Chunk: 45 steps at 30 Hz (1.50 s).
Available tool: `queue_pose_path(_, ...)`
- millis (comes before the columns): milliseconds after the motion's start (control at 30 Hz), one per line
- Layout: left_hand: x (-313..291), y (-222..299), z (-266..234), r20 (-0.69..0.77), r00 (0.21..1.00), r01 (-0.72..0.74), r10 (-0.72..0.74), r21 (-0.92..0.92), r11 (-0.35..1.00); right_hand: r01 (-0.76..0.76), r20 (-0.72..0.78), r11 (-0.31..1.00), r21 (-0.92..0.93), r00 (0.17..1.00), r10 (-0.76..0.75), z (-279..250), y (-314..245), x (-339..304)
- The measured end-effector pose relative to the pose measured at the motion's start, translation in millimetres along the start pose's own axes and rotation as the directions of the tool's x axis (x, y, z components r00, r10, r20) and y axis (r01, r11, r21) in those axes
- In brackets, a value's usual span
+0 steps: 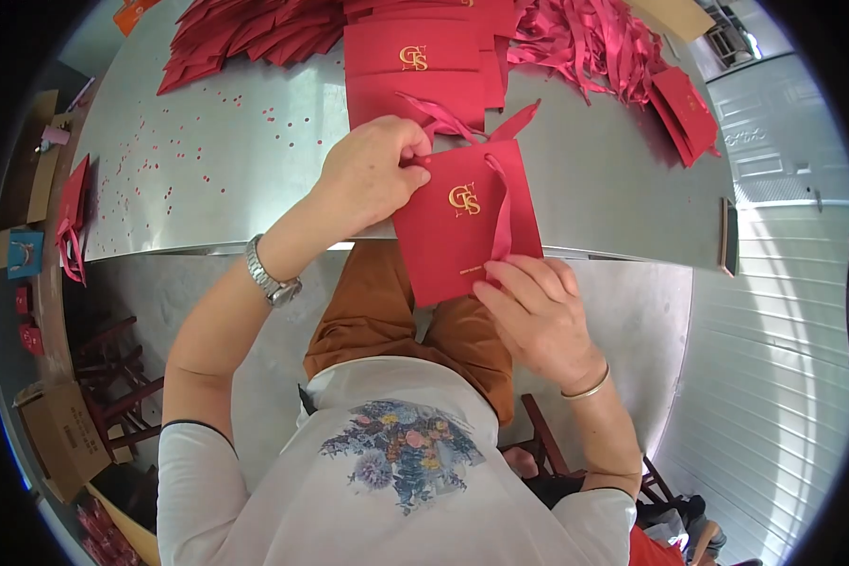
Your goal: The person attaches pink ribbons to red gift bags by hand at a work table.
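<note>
A flat red paper bag (434, 250) with gold print hangs over the table's near edge, slightly tilted. My left hand (373, 174) is closed in a pinch at its upper left corner, beside the ribbon there. Through the bag's top edge runs a pink-red ribbon (502, 203), one length of it hanging down the front. My right hand (542, 316) has its thumb and fingers closed on the lower part of that ribbon, by the bag's lower right corner. Just beyond lies a stack of like red bags (415, 90), partly covered by my left hand.
More red bags (245, 38) fan out at the far left of the metal table (613, 179). A heap of loose ribbons (585, 42) lies at the far right, near a few ribboned bags (686, 113). Red paper dots (151, 165) are scattered on the left. Cardboard boxes (61, 439) stand lower left.
</note>
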<state>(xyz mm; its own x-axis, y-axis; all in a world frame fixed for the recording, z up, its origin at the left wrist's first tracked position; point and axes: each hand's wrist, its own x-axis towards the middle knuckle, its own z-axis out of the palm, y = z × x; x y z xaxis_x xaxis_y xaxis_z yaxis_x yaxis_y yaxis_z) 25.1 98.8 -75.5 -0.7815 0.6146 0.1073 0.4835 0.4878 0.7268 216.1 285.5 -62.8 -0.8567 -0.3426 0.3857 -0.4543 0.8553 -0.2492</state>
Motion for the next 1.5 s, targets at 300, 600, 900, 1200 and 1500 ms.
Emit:
queue_pose_path(300, 26.5, 10.0, -10.5, 0.105, 0.994, 0.015, -0.014, -0.008, 1.000, 0.392, 0.157, 0.892, -0.224, 0.918, -0.364, 6.2, 19.8, 12.5)
queue_pose_path(600, 31.5, 3.4, -8.7, 0.111, 0.994, -0.019, 0.013, 0.057, 0.998, 0.631, 0.608, 0.688, -0.358, 0.717, -0.341, 14.0, 11.4, 14.0)
queue_pose_path(900, 33.3, -3.6, -8.6, 0.123, 0.992, 0.007, -0.007, 0.007, 1.000, 0.652, 0.684, 0.651, -0.389, 0.678, -0.270, 6.7, 15.4, 23.5)
queue_pose_path(1200, 24.7, -5.8, -13.4, 0.125, 0.990, 0.088, -0.072, -0.131, 0.987, -0.027, 0.160, 0.982, 0.186, 0.987, -0.003, -26.1, 9.1, 41.7)
queue_pose_path(1500, 22.1, 3.6, -18.9, 0.283, 0.946, 0.255, -0.157, -0.353, 0.900, -0.246, 0.074, 0.255, 0.935, 0.840, 0.538, 23.5, 10.2, 77.1)
